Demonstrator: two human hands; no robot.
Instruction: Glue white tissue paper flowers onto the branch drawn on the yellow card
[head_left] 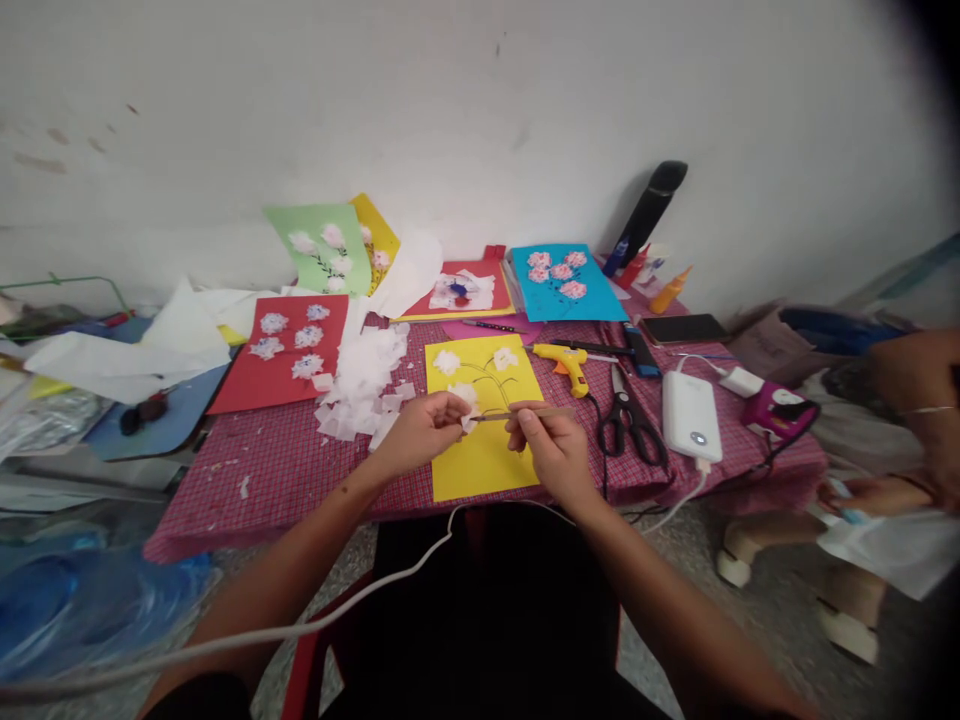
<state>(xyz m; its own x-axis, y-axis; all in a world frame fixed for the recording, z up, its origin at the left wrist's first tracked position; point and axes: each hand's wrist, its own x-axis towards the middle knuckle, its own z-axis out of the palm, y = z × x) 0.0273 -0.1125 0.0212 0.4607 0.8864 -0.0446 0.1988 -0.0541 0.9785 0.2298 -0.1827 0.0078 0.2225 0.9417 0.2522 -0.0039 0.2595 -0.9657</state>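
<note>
A yellow sheet (480, 470) lies in front of me, with drawn branching stems and white paper flowers (448, 362) on its upper half. Over its left edge, my left hand (426, 432) pinches a small white paper piece (469, 423). My right hand (550, 445) is closed round a thin brownish stick (496, 415), whose tip points left and meets the paper piece. Whether the stick is a brush or a pencil cannot be made out. Beside my left hand is a pile of cut white paper squares (367, 385).
Right of the sheet lie a yellow glue gun (566, 365), black scissors (628, 420) and a white power bank (690, 415) with cables. Finished flower cards, red (255, 380), green (322, 245) and blue (566, 285), stand or lie around. Another person's hand (874, 495) is at far right.
</note>
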